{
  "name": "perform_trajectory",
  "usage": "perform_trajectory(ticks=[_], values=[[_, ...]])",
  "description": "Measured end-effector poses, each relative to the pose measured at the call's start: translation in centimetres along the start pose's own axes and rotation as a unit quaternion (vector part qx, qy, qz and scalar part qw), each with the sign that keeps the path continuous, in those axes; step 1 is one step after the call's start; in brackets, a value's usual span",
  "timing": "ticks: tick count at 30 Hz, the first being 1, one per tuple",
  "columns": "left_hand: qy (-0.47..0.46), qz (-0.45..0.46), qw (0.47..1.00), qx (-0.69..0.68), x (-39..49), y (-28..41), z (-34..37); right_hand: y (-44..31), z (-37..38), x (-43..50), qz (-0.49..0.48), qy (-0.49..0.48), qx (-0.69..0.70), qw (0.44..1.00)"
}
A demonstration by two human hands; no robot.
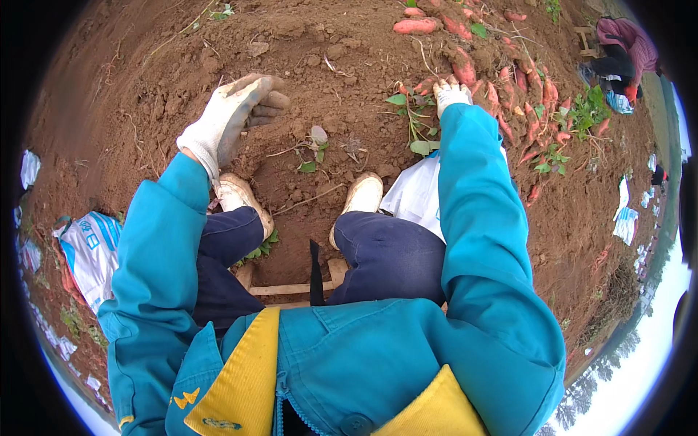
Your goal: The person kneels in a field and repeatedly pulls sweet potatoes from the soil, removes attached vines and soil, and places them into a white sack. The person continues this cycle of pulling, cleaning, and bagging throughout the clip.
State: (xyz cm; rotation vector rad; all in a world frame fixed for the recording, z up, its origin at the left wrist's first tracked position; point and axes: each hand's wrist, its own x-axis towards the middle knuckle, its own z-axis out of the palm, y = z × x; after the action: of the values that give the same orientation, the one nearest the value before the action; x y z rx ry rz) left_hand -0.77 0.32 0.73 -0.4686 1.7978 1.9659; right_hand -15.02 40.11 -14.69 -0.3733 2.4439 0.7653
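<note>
My left hand [240, 111], in a soiled white knit glove, hovers over the bare soil with loosely curled fingers and nothing visible in it. My right hand [451, 95], gloved too, reaches down at the near edge of a spread of red sweet potatoes [463, 68]. Its fingertips touch or come close to a sweet potato [427, 85] there; the glove hides whether they grip it. Just left of that hand lies a leafy vine [417, 120]. Beneath my right forearm a white plastic sack [417, 191] leans beside my leg.
I sit on a low wooden stool [292, 290], shoes on the soil. A printed white sack [91, 253] stands at my left. Loose stems and leaves [312, 150] lie ahead. Another person [627, 49] bends over the ground at the upper right, and more sacks [625, 224] dot the field.
</note>
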Motion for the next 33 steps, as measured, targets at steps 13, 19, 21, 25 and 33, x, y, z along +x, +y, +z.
perform_trajectory(ticks=[13,19,21,25,33], values=[[-0.018,0.058,0.998,0.018,-1.6,0.7,-0.2,-4.4,0.1,-4.3,-0.13,-0.095,0.031,0.986],[0.0,0.075,0.997,0.035,-1.7,0.5,-0.6,-6.4,3.3,-6.1,-0.11,-0.021,-0.044,0.993],[0.009,0.077,0.996,0.033,-1.7,0.5,-0.6,-6.1,2.7,-5.4,-0.119,-0.07,-0.017,0.99],[0.028,0.101,0.994,0.032,-1.5,0.7,-0.2,-5.1,-0.1,-6.9,-0.114,-0.035,0.221,0.968],[0.074,0.086,0.982,-0.153,-0.6,2.0,3.0,-4.8,-13.8,-17.5,-0.106,-0.103,0.804,0.576]])
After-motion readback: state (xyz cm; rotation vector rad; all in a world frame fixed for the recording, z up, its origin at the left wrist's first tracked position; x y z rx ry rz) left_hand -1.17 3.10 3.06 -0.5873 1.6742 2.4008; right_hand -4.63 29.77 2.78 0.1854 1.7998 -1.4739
